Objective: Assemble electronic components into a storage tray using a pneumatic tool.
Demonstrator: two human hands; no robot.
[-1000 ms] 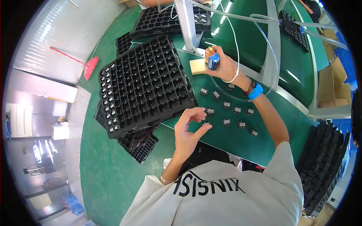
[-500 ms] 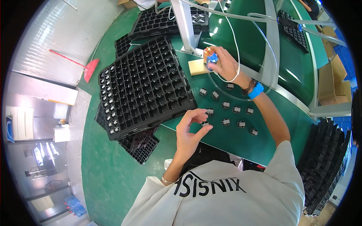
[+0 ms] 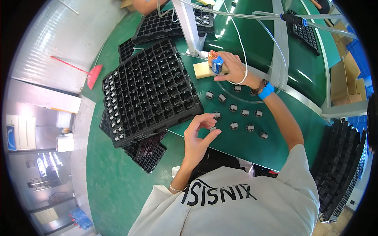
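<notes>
A small blue and orange container stood upright at a pale yellow block near the far edge of the green worktop; I can't tell if it was on the block or just beside it. The right hand was around it, with its thumb and fingers spread wide, and I can't tell if they touched it. A thin white tube hung down in front of that hand, and a bright blue watch was on the wrist. The left hand was curled, its thumb and fingertips apart. A small round black and silver part showed between them, but I can't tell if they were pinching it. More small round black and silver parts lay spread out on the worktop between the two hands. To the left was a big black plastic tray full of little pockets, with small silvery white pieces down its left side. Farther off, a red dustpan-shaped tool was at the left, and tall stacked black trays stood at the right.
</notes>
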